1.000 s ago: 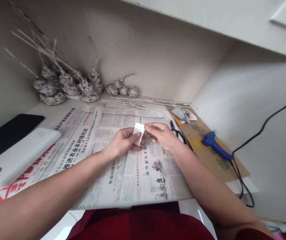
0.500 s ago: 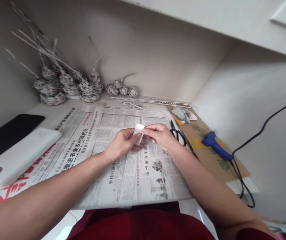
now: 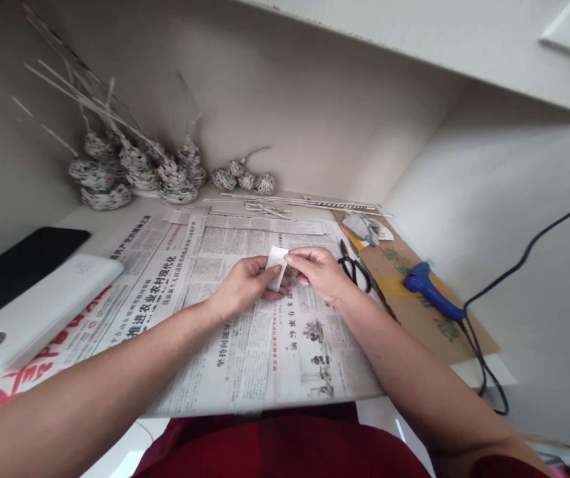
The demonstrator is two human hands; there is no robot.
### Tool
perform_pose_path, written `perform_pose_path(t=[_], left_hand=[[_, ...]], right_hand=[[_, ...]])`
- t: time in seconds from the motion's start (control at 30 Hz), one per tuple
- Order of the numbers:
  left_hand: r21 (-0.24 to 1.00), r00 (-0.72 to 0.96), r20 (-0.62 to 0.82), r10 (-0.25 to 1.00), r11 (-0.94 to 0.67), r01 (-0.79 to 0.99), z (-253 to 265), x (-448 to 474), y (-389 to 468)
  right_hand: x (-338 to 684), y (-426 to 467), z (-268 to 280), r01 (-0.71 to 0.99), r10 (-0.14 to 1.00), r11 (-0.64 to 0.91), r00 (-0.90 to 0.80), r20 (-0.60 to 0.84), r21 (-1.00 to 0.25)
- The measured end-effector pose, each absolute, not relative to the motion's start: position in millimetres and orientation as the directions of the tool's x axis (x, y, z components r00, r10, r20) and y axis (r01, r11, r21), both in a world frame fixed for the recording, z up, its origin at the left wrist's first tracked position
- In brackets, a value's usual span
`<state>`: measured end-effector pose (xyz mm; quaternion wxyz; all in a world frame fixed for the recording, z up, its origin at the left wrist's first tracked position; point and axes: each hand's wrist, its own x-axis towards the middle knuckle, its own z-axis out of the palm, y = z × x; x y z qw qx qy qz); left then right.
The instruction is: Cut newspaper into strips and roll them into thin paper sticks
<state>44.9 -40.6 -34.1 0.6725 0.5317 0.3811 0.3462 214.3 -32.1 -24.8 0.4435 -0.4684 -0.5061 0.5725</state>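
Observation:
A small strip of printed paper (image 3: 278, 255) is held between both hands over the newspaper (image 3: 245, 362) spread on the table. My left hand (image 3: 247, 282) is closed on it, thumb across its face and fingers behind. At the strip's upper right edge, my right hand (image 3: 320, 271) pinches it between thumb and fingertips. Just right of that hand lie black-handled scissors (image 3: 357, 269), partly hidden by the wrist.
Woven paper gourds (image 3: 178, 182) and small woven balls (image 3: 265, 182) line the back. Thin paper rods (image 3: 294, 201) lie before them. A blue glue gun (image 3: 434, 292) with a cable rests on cardboard (image 3: 481, 338) at right. A white power bank (image 3: 50, 309) sits left.
Both hands keep nearly the same place and hold. The right fingertips have shifted very slightly to the right along the strip's edge.

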Motion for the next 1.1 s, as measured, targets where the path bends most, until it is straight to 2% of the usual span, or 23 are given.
perform_pose_path(t=[0.6, 0.93, 1.1], left_hand=[[0.976, 0.479, -0.165, 0.862, 0.213, -0.048, -32, 45, -41], [0.983, 0.502, -0.109, 0.858, 0.167, -0.071, -40, 45, -40], [0.987, 0.507, -0.093, 0.857, 0.148, -0.069, -39, 46, -41]], right_hand=[[215, -32, -26, -0.019, 0.976, -0.092, -0.201, -0.086, -0.996], [203, -35, -22, -0.124, 0.989, -0.144, -0.042, -0.14, -0.982], [196, -38, -30, -0.099, 0.995, -0.087, -0.056, -0.082, -0.991]])
